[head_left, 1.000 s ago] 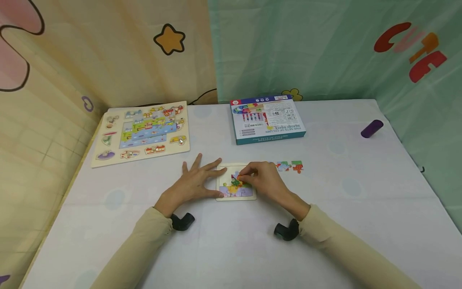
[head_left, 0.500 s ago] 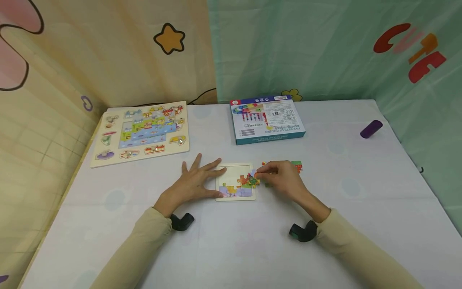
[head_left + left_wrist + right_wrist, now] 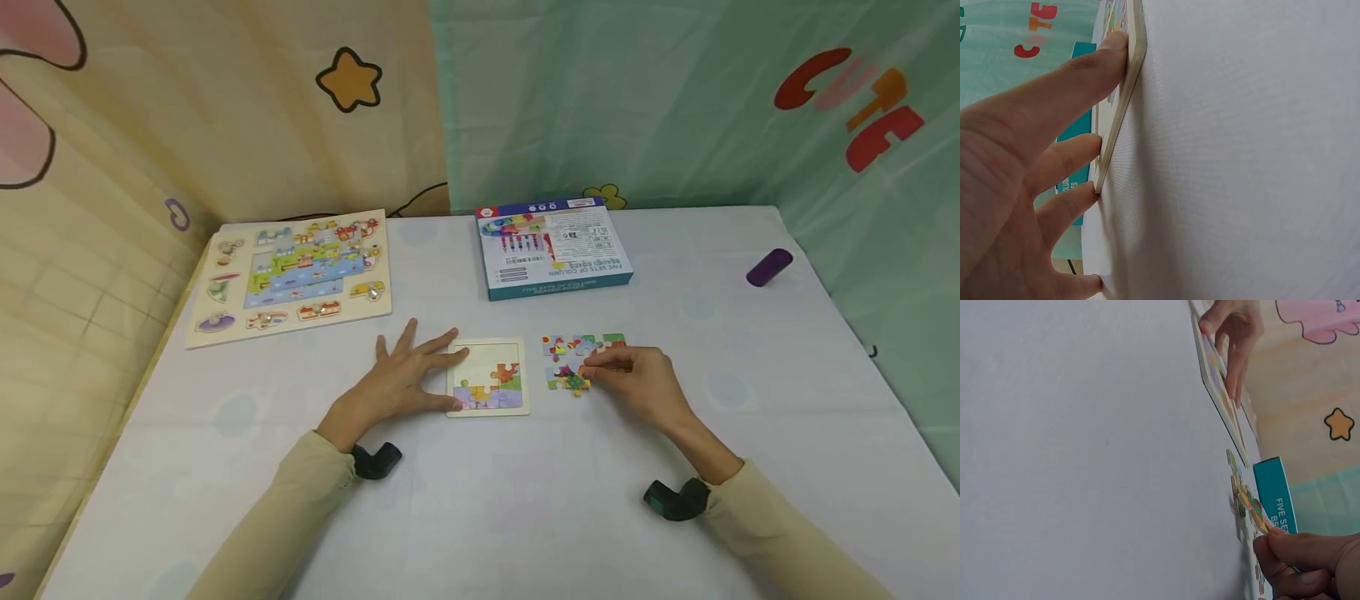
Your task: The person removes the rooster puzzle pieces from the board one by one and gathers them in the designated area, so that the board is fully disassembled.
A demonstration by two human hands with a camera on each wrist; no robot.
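Observation:
My left hand [image 3: 405, 375] is spread, its thumb and fingertips resting on the left edge of a small wooden puzzle tray [image 3: 526, 383]. Joined pieces [image 3: 487, 395] fill the tray's bottom and part of its right side; its upper left shows bare board. To the right of the tray, my right hand [image 3: 641, 379] pinches a jigsaw piece [image 3: 573, 380] with a green figure on it between thumb and forefinger. In the right wrist view this piece [image 3: 1250, 503] is tilted close over other pieces. Loose jigsaw pieces [image 3: 555, 345] lie just beyond it on the cloth.
A large wooden knob puzzle board [image 3: 292, 279] lies at the back left, with printed sheets on it. A bead-toy box [image 3: 555, 250] lies at the back middle. Far to the right is a purple cylinder [image 3: 770, 267]. Curtains hang behind the table.
My right hand has carried the green-figured piece from over the tray rightward to the loose pieces. An orange-red piece now shows in the tray. My left hand has stayed put.

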